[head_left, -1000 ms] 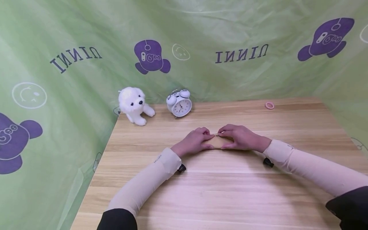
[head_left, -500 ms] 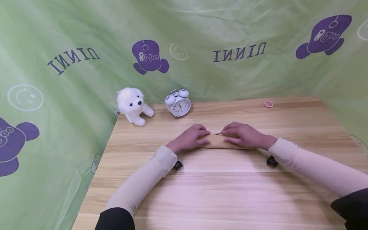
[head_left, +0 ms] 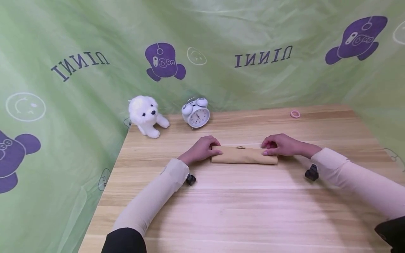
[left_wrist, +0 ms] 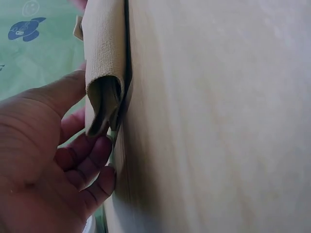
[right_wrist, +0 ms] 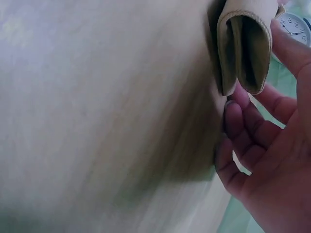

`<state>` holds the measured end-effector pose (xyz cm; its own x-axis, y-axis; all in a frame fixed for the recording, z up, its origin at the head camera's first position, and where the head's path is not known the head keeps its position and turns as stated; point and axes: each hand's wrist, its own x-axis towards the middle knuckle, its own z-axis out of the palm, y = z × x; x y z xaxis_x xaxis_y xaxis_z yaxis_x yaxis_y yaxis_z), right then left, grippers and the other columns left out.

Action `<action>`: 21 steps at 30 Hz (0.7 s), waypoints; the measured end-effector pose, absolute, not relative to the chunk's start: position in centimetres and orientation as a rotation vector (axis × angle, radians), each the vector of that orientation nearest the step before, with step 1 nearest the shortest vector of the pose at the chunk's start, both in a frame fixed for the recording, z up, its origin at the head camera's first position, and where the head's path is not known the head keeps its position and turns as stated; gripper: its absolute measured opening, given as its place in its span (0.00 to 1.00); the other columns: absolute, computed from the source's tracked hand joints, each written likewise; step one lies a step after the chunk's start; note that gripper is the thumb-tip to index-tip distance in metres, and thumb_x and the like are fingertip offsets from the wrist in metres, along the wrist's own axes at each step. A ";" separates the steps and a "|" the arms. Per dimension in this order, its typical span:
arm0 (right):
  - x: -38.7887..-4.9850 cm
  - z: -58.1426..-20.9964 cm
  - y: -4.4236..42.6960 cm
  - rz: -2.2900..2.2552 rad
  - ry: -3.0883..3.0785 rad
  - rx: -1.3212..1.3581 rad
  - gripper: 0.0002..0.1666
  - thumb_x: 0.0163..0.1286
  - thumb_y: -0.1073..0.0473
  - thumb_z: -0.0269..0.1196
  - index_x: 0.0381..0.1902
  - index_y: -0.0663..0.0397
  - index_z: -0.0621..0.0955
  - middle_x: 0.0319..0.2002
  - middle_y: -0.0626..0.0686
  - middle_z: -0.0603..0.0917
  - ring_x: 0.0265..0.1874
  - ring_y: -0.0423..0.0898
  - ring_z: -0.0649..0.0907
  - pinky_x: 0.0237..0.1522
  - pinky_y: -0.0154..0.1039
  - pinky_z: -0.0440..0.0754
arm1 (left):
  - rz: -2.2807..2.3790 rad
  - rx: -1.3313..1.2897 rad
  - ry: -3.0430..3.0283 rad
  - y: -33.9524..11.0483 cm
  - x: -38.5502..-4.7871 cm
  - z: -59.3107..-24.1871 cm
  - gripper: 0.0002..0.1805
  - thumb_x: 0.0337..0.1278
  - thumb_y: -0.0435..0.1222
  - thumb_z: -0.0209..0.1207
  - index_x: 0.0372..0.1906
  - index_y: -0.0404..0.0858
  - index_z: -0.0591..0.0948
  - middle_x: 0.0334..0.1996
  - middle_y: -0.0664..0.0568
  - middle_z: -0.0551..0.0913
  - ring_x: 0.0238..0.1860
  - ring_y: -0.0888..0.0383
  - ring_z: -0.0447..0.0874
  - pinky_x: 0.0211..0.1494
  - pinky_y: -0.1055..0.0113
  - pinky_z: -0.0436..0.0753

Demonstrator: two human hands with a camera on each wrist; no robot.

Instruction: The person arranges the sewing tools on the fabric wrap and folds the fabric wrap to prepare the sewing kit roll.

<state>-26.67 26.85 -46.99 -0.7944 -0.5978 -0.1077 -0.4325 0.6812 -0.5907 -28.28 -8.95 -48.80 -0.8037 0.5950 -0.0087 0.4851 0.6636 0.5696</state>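
Note:
A tan fabric roll lies flat across the table, with a small tab at the middle of its far edge. My left hand pinches its left end, thumb on top and fingers behind. At the other end, my right hand holds the roll between thumb and fingers. The left wrist view shows the folded layers of the roll open at that end, beside the left thumb. In the right wrist view, the stitched edge and hollow folds of the roll show next to the right fingers.
A white plush dog sits at the table's back left corner. Beside it stands a white twin-bell alarm clock. A pink ring lies at the back right of the wooden table. A green printed curtain hangs behind.
Both hands have slid outward from the middle of the fabric roll to its two ends, uncovering its length and the tab. The roll stays in place.

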 end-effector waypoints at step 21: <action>-26.9 -47.5 29.7 -0.757 2.639 -0.809 0.05 0.67 0.53 0.68 0.34 0.47 0.84 0.27 0.41 0.80 0.28 0.33 0.73 0.33 0.30 0.73 | 0.882 0.828 2.692 -9.3 -29.4 -49.4 0.09 0.59 0.43 0.69 0.37 0.41 0.89 0.32 0.53 0.86 0.33 0.64 0.78 0.39 0.74 0.76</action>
